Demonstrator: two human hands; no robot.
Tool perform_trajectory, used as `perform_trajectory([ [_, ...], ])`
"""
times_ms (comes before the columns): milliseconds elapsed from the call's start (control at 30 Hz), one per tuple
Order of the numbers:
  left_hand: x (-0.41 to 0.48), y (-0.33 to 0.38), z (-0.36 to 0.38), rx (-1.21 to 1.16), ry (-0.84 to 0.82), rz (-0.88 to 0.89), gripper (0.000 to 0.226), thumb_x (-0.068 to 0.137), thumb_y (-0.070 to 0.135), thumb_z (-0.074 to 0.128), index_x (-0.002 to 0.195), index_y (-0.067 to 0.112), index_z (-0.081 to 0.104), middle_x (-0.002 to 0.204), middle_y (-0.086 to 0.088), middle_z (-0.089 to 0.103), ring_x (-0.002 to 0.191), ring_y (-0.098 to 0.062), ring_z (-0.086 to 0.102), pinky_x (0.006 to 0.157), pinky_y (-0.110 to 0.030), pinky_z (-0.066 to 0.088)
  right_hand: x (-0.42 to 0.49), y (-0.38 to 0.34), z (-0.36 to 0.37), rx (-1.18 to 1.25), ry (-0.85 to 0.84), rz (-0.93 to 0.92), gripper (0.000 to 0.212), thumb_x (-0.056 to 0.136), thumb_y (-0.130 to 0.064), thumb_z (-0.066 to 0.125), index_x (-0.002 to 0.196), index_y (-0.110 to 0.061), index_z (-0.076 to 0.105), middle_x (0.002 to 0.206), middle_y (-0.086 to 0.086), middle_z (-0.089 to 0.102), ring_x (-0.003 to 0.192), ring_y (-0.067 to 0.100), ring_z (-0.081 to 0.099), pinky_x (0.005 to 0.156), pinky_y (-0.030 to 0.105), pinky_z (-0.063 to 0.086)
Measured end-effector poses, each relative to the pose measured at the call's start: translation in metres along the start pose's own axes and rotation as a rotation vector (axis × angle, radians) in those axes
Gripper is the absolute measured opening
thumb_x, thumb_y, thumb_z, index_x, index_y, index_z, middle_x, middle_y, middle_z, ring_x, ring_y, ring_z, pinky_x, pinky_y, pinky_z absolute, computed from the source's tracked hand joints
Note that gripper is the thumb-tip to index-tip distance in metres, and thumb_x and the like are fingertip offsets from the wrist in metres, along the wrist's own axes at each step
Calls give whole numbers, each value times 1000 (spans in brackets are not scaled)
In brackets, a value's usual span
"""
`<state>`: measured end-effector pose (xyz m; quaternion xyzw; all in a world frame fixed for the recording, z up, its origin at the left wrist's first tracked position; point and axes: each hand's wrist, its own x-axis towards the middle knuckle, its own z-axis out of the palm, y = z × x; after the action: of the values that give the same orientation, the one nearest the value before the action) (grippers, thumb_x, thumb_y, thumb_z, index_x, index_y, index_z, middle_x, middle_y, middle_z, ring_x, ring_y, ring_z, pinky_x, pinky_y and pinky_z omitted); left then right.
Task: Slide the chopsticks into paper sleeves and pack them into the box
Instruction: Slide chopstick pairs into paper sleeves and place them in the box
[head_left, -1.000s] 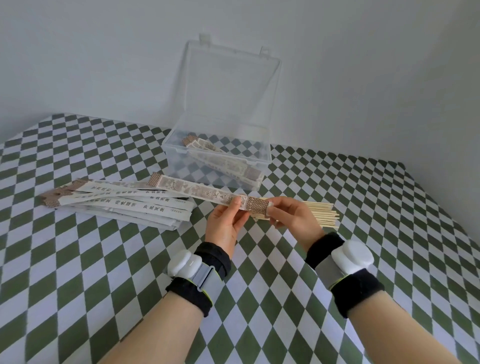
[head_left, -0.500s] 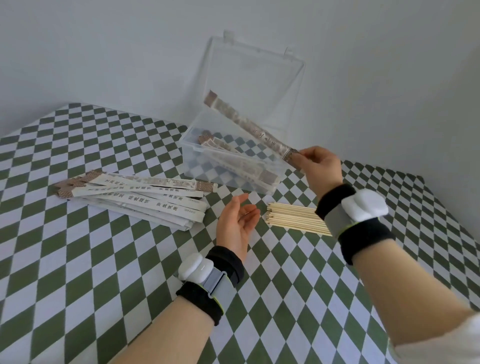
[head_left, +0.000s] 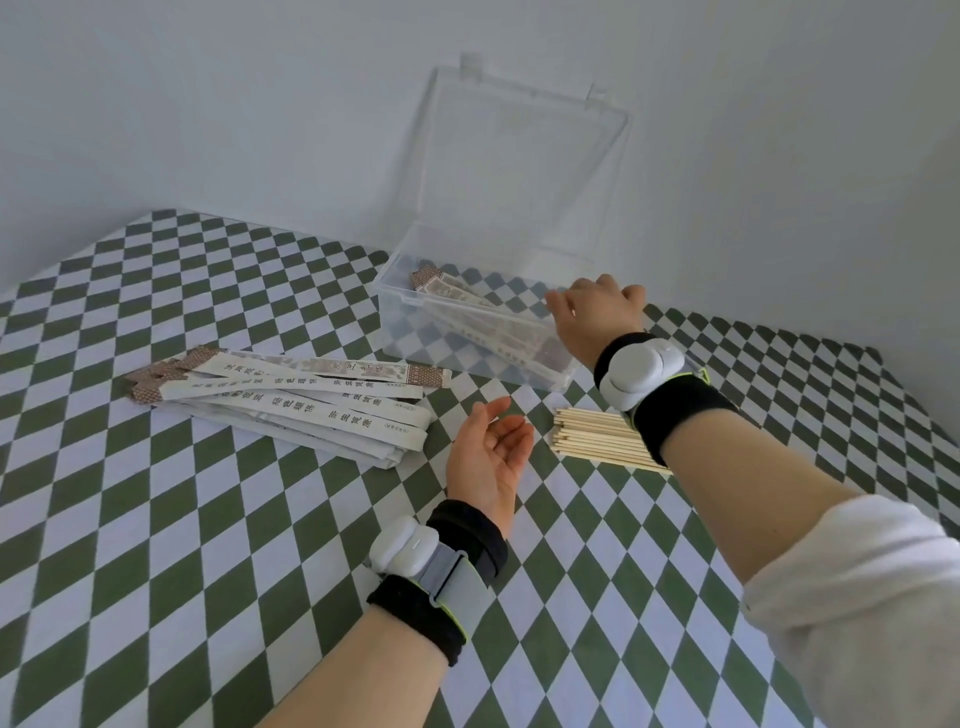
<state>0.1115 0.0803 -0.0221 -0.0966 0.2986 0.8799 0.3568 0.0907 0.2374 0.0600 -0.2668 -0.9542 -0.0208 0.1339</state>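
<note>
Black wristbands (head_left: 680, 415), white pods (head_left: 635, 373) — pale sleeve (head_left: 857, 597)

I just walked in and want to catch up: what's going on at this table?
A person is filling a clear box with sleeved pairs. The right hand is over the box's near right corner, above those pairs; whether it holds one is hidden. The left hand hangs open, palm up, between the pile of sleeves and the bare chopsticks on the table.
</note>
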Motion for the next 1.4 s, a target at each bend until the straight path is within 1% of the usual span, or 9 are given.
perform_trajectory([
  [167,1,1,2,-8,-19,0,28,98,27,43,96,6,62,75,-6,59,71,-15,60,66,-22,55,-9,6,6,68,21,-45,64,98,-40,11,82,-15,68,82,1,65,97,17,49,104,42,13],
  [333,-3,5,2,87,-32,1,21,97,21,45,98,7,61,78,-5,58,71,-14,59,64,-21,55,-53,13,-8,409,215,48,49,97,-35,20,101,-20,66,98,-7,63,104,13,48,103,37,15],
  [467,1,48,-2,338,-127,129,13,94,19,50,100,12,59,82,-1,60,77,-13,60,71,-26,53,-97,26,-2,489,313,74,43,93,-34,25,104,-21,65,105,-6,64,100,7,47,99,32,19],
  [633,50,129,-6,1320,6,510,19,92,10,54,108,13,61,109,-2,64,95,-15,60,85,-27,48,-143,32,21,508,168,62,41,90,-37,30,101,-19,65,102,-7,62,100,10,48,96,27,17],
  [733,82,152,-25,2114,103,414,31,91,21,54,121,18,56,125,-5,58,113,-25,55,97,-37,42,-161,27,39,517,83,78,35,93,-33,35,103,-18,65,107,-5,63,106,14,48,94,25,15],
  [800,88,156,-33,2402,110,301,35,90,29,52,125,25,52,128,-5,54,115,-28,52,99,-42,37,-165,26,46,529,76,92,25,96,-25,42,103,-18,65,108,-4,63,107,16,48,90,22,15],
  [933,87,156,-27,2468,111,316,28,93,33,48,120,27,54,124,-3,53,117,-27,49,109,-49,20,-163,27,45,572,47,136,25,95,-24,43,106,-18,64,110,-4,62,109,15,48,91,21,17],
  [1167,71,152,-13,2454,-117,535,24,93,27,49,116,26,56,119,1,56,114,-18,50,110,-41,14,-166,33,43,659,25,164,24,95,-24,43,106,-18,63,105,-7,59,103,14,49,98,29,32],
  [1400,24,139,22,2353,-478,847,29,95,34,48,122,29,57,120,11,57,116,-10,49,111,-35,6,-163,29,37,932,-52,179,14,93,-22,50,105,-24,56,98,-10,58,86,4,56,72,10,45],
])
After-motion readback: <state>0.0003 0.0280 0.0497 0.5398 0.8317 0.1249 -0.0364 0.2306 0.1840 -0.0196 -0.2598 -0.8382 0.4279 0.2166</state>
